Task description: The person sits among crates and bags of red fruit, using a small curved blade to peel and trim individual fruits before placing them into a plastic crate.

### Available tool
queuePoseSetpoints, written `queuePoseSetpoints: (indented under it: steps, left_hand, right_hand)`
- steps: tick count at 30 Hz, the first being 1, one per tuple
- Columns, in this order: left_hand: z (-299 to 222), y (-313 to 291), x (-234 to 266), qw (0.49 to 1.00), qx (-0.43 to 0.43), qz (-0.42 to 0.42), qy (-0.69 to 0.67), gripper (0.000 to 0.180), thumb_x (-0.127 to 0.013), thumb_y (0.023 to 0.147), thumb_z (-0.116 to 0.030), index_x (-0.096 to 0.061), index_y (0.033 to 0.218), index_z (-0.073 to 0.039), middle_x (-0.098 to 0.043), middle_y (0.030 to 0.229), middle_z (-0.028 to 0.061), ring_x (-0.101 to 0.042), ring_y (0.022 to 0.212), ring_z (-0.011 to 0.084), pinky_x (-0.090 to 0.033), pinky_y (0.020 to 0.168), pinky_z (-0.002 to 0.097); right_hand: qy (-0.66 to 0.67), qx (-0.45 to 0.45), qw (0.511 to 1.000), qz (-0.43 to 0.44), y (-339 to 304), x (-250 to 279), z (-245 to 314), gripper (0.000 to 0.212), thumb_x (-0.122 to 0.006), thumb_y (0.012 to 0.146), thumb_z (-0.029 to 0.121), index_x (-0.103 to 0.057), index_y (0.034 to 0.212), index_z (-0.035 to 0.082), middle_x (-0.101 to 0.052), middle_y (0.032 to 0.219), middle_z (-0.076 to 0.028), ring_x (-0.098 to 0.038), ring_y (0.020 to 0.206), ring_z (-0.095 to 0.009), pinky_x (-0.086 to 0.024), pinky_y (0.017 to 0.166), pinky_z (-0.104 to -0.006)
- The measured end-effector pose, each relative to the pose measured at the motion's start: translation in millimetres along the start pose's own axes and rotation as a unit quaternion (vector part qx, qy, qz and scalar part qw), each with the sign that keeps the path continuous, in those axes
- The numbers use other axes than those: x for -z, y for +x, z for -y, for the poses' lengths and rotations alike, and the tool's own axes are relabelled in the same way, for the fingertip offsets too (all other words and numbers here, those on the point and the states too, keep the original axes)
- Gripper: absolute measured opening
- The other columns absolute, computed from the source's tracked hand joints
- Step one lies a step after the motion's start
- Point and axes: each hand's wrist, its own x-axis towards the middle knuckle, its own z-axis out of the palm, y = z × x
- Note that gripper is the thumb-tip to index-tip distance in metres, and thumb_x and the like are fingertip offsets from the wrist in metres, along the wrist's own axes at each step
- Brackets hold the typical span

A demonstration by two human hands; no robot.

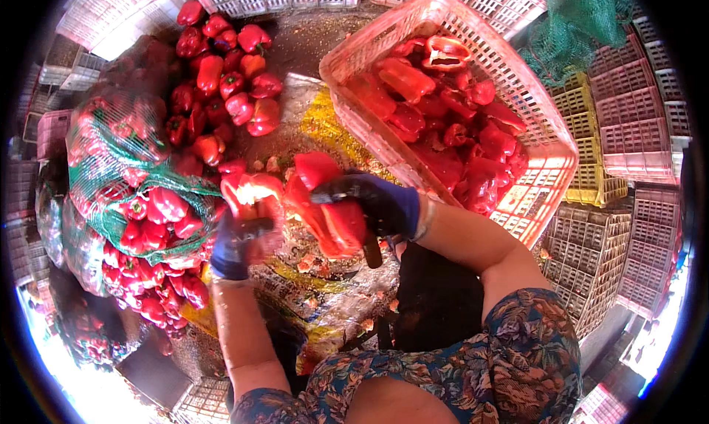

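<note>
Both my hands wear dark gloves with blue cuffs and are raised in front of me. My left hand, blurred by motion, is closed on a red bell pepper whose pale inside shows at a cut. Just to its right, my right hand grips red bell pepper pieces, glossy skin outward. A short dark handle sticks out below that hand; its other end is hidden. Whole red peppers lie heaped at the far left. More peppers spill from a green mesh sack beside my left hand.
A pink plastic crate of cut peppers stands tilted at my right. Pepper scraps and a yellow-and-white sheet cover the ground. Stacked crates line the right side, a yellow crate among them; green netting hangs there.
</note>
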Motion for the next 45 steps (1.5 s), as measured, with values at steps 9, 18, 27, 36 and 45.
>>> queuePoseSetpoints:
  steps: [9, 18, 27, 36, 45]
  left_hand:
    - [-23.3, -3.4, -38.9, 0.950, -0.164, -0.101, 0.244, 0.038, -0.066, 0.077, -0.007, -0.057, 0.113, 0.000, -0.066, 0.097, 0.0103, -0.066, 0.087, 0.0235, -0.053, 0.080, 0.0335]
    - [-19.6, 10.1, -179.6, 0.990, -0.095, -0.082, 0.067, 0.048, -0.070, 0.072, 0.001, -0.054, 0.118, -0.001, -0.062, 0.107, 0.0053, -0.059, 0.097, 0.0174, -0.047, 0.088, 0.0317]
    - [21.1, 15.9, -221.0, 0.884, -0.295, -0.187, 0.310, 0.059, -0.077, 0.070, -0.012, -0.047, 0.119, 0.000, -0.059, 0.108, 0.0090, -0.056, 0.097, 0.0180, -0.046, 0.087, 0.0313]
    - [28.4, 10.6, -254.2, 0.885, -0.325, -0.171, 0.285, 0.058, -0.077, 0.072, -0.010, -0.046, 0.121, -0.002, -0.056, 0.111, 0.0090, -0.054, 0.101, 0.0175, -0.044, 0.090, 0.0314]
    - [-5.1, 24.0, -221.6, 0.843, -0.366, -0.170, 0.355, 0.049, -0.073, 0.074, 0.002, -0.049, 0.117, -0.002, -0.058, 0.111, 0.0074, -0.054, 0.101, 0.0163, -0.044, 0.090, 0.0301]
  right_hand:
    - [-0.412, 0.347, 0.782, -0.315, -77.2, 50.1, 108.0, 0.057, -0.066, 0.086, 0.027, -0.045, 0.133, 0.001, -0.065, 0.110, -0.018, -0.067, 0.091, -0.024, -0.054, 0.076, -0.0373]
    - [-0.626, 0.339, 0.431, -0.555, -16.0, 191.1, 122.7, 0.057, -0.066, 0.083, 0.039, -0.052, 0.127, 0.005, -0.067, 0.097, -0.021, -0.066, 0.086, -0.035, -0.052, 0.074, -0.0393]
    - [-0.486, 0.499, 0.669, -0.259, -18.9, 34.7, 60.8, 0.036, -0.084, 0.069, 0.026, -0.066, 0.091, 0.004, -0.069, 0.083, -0.012, -0.068, 0.078, -0.015, -0.054, 0.068, -0.0311]
    - [-0.507, 0.435, 0.685, -0.290, -27.0, 18.7, 43.7, 0.019, -0.070, 0.079, 0.004, -0.064, 0.096, 0.000, -0.065, 0.085, -0.001, -0.056, 0.075, -0.006, -0.048, 0.067, -0.0231]
    - [-0.265, 0.348, 0.840, -0.321, -93.2, 35.1, 74.3, 0.026, -0.065, 0.087, 0.018, -0.062, 0.108, 0.003, -0.065, 0.078, -0.006, -0.053, 0.042, -0.010, -0.041, 0.035, -0.0241]
